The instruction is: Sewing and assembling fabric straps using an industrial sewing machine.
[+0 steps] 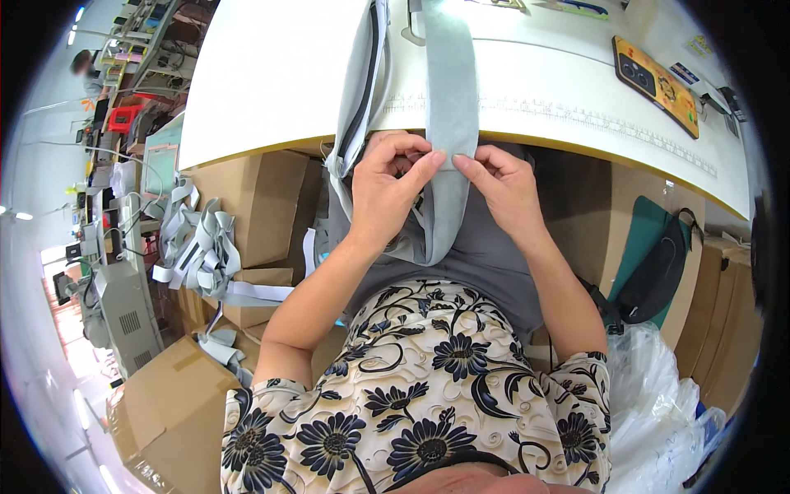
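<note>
A long pale grey-green fabric strip (450, 90) runs over the table's near edge and loops down toward my lap. My left hand (395, 181) pinches the strip's left side with thumb and index finger just below the edge. My right hand (498, 185) pinches its right side at the same height, fingertips a little apart from the left thumb. Left of the strip hangs a folded grey band with a dark stripe (362, 82), behind my left hand. Whether my curled left fingers also hold that band I cannot tell.
White table (271, 74) with printed ruler, phone (654, 82), cutter (568, 8). Below: cardboard boxes (169, 412), tangled grey strips (197, 247), black pouch (654, 263), clear plastic bags (658, 379). Cluttered benches and a distant person (89, 70) are at the left.
</note>
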`<action>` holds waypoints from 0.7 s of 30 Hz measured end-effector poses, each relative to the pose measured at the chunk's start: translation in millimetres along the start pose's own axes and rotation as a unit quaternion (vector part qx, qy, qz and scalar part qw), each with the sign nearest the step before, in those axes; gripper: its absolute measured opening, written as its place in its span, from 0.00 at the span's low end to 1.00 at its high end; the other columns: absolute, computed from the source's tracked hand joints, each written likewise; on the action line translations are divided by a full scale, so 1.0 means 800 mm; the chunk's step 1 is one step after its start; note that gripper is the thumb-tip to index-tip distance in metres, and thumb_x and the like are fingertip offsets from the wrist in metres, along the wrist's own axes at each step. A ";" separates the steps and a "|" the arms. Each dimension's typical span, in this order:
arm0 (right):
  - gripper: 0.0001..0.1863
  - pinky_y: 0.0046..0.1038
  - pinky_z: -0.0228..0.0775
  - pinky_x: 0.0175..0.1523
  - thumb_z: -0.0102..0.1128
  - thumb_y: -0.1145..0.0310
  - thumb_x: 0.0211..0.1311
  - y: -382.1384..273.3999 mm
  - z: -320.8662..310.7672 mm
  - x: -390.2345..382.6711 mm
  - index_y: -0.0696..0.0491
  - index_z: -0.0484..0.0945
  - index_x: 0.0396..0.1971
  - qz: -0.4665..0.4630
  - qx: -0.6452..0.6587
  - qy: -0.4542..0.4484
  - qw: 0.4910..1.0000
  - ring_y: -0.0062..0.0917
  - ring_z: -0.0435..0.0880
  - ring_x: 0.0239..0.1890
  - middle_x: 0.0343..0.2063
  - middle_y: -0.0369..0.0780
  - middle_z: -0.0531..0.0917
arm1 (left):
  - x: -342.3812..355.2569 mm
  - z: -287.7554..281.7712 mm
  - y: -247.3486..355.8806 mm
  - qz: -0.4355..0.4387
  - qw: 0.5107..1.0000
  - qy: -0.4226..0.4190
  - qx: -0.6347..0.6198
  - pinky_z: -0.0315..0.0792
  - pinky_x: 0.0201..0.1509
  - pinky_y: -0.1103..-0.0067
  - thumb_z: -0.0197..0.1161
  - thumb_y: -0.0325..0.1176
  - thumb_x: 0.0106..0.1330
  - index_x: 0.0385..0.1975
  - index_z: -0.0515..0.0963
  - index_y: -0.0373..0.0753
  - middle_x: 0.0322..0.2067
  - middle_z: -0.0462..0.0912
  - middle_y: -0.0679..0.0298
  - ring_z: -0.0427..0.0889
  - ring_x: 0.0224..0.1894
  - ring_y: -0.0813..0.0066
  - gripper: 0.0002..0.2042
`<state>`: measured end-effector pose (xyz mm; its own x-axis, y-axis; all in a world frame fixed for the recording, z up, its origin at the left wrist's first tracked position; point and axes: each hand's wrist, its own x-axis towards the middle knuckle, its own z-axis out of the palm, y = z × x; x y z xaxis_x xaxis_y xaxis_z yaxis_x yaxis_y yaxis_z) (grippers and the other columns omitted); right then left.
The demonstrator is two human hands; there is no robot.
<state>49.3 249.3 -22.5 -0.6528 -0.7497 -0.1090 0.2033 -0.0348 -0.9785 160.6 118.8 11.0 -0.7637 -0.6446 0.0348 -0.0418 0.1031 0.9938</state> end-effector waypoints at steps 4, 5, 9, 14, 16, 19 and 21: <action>0.09 0.12 0.60 0.30 0.63 0.70 0.63 0.004 0.001 0.000 0.60 0.82 0.36 -0.005 -0.008 -0.005 1.000 0.07 0.69 0.26 0.24 0.27 0.78 | -0.003 -0.005 -0.004 0.008 1.000 0.000 -0.002 0.70 0.33 0.87 0.68 0.26 0.60 0.33 0.78 0.33 0.41 0.73 0.65 0.73 0.30 0.87 0.07; 0.08 0.12 0.61 0.31 0.63 0.70 0.63 0.006 0.001 -0.001 0.60 0.82 0.37 -0.007 0.013 -0.012 1.000 0.07 0.71 0.27 0.25 0.28 0.79 | -0.004 -0.005 -0.005 0.007 1.000 0.001 -0.001 0.70 0.33 0.87 0.68 0.26 0.60 0.33 0.78 0.33 0.41 0.73 0.65 0.73 0.30 0.87 0.07; 0.08 0.13 0.66 0.35 0.63 0.72 0.62 0.010 0.000 -0.001 0.60 0.82 0.38 0.008 0.085 -0.036 0.996 0.08 0.74 0.30 0.29 0.30 0.81 | -0.009 0.001 0.003 -0.007 0.999 0.023 -0.032 0.69 0.33 0.88 0.66 0.27 0.62 0.33 0.78 0.34 0.35 0.75 0.68 0.74 0.31 0.88 0.05; 0.09 0.12 0.64 0.33 0.64 0.71 0.62 0.012 -0.001 0.001 0.60 0.81 0.37 0.007 0.094 -0.042 0.995 0.07 0.72 0.29 0.27 0.30 0.81 | -0.007 0.010 0.008 -0.080 0.995 0.052 -0.003 0.67 0.31 0.89 0.65 0.32 0.64 0.31 0.78 0.35 0.26 0.77 0.72 0.72 0.28 0.89 0.07; 0.09 0.12 0.62 0.30 0.65 0.69 0.62 0.010 -0.001 0.001 0.61 0.81 0.36 -0.001 0.097 -0.040 0.995 0.07 0.71 0.27 0.25 0.29 0.80 | -0.003 0.006 0.000 -0.103 0.994 -0.013 0.028 0.64 0.27 0.88 0.65 0.35 0.65 0.29 0.77 0.35 0.22 0.76 0.73 0.70 0.24 0.89 0.10; 0.10 0.15 0.67 0.31 0.64 0.69 0.62 0.000 -0.005 -0.004 0.60 0.82 0.37 0.032 -0.019 -0.015 0.999 0.12 0.76 0.25 0.25 0.31 0.81 | 0.003 0.003 -0.004 -0.109 0.993 -0.028 0.030 0.62 0.25 0.87 0.64 0.38 0.65 0.26 0.77 0.35 0.19 0.75 0.74 0.67 0.22 0.90 0.12; 0.10 0.22 0.74 0.39 0.63 0.71 0.58 0.000 -0.014 -0.013 0.59 0.82 0.38 -0.219 -0.308 0.058 0.924 0.22 0.82 0.33 0.31 0.36 0.83 | 0.005 0.002 -0.003 -0.113 0.992 -0.035 0.035 0.62 0.25 0.87 0.64 0.38 0.65 0.26 0.76 0.35 0.19 0.75 0.74 0.67 0.22 0.90 0.12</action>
<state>47.8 264.5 -23.1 -0.6553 -0.6758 0.3376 -0.5291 0.0916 -0.8436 156.8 117.3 8.5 -0.7727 -0.6030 -0.1984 -0.2607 0.0164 0.9653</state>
